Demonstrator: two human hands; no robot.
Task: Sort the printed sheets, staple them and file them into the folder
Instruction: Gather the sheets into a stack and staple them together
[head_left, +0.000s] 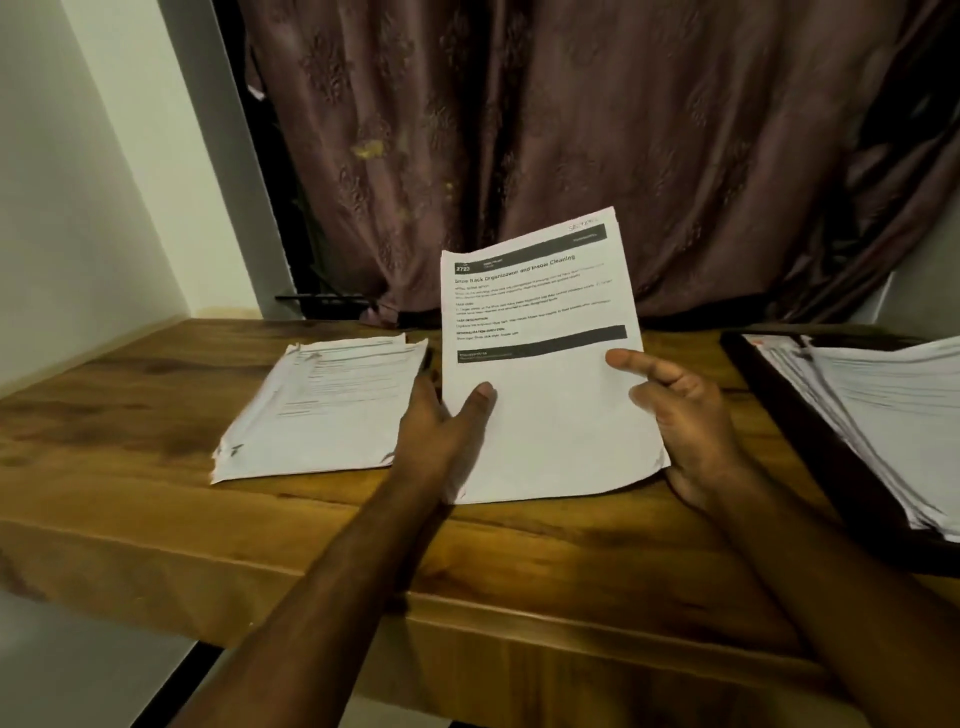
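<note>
bare table (130, 415) left of paper stack (322, 410)

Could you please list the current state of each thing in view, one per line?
White printed sheets with black header bars: lifted, tilted, held.
Left hand: grips their left edge.
Right hand: grips their right edge.
White paper pile: flat on wooden table.
Black-framed tray: holds stacked papers.
</note>
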